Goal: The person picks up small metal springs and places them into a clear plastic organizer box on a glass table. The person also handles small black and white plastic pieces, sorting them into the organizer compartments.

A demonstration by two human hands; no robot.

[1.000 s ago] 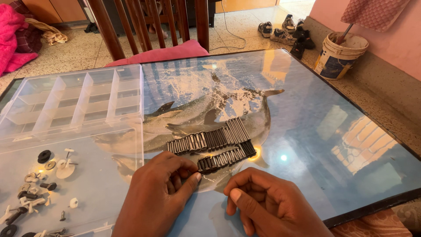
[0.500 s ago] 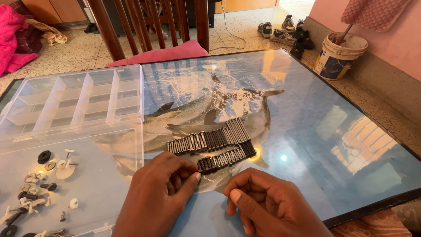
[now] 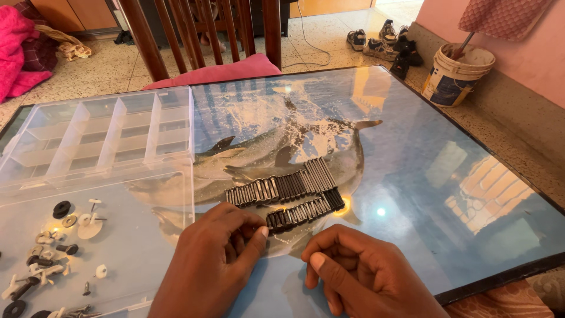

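Two rows of small dark metal screws lie side by side on the glass tabletop with a dolphin picture (image 3: 424,176): an upper row (image 3: 276,187) and a shorter lower row (image 3: 303,213). My left hand (image 3: 209,265) rests on the table with its fingers curled. Its thumb tip touches the left end of the lower row, and the pinched fingers hide whatever lies between them. My right hand (image 3: 365,277) sits just right of it, below the lower row. Its fingers are folded under the thumb, and nothing shows in it.
A clear plastic organiser box (image 3: 100,135) with empty compartments lies open at the left. Its lid (image 3: 147,235) holds several loose washers and small fasteners (image 3: 53,247). A wooden chair (image 3: 200,29) with a pink cushion (image 3: 218,70) stands behind the table. A bucket (image 3: 456,73) and shoes (image 3: 382,38) are on the floor.
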